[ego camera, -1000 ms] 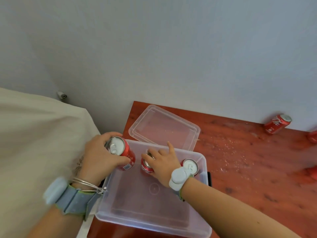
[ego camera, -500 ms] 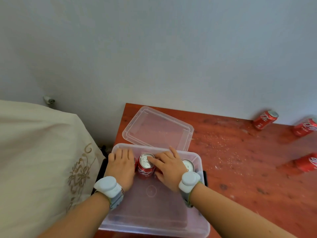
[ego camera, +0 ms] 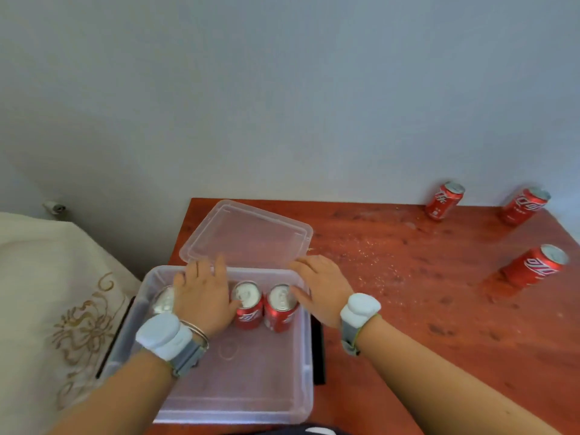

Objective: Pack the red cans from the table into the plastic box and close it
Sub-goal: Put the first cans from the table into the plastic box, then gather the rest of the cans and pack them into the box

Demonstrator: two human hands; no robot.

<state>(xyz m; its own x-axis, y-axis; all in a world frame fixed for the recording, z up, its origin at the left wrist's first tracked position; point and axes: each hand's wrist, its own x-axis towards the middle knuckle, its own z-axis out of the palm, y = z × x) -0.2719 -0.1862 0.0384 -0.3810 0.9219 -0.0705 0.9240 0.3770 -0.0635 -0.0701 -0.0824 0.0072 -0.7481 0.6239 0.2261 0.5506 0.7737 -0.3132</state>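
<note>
The clear plastic box stands at the table's near left corner. Along its far wall stand upright red cans: one, one, and one at the left, half hidden. My left hand lies flat over the cans on the left, fingers apart, thumb against the middle can; anything beneath it is hidden. My right hand hovers over the box's right rim, fingers spread, holding nothing. The clear lid lies just behind the box. Three more red cans are at the table's far right.
The red-brown wooden table meets a pale wall at the back. A cream embroidered cloth covers something left of the table. A dark flat object pokes out from under the box's right side. Pale specks dot the table's middle.
My left hand set its can down in the box and let go, now resting flat over the cans. My right hand left the middle can and moved right to the box's rim.
</note>
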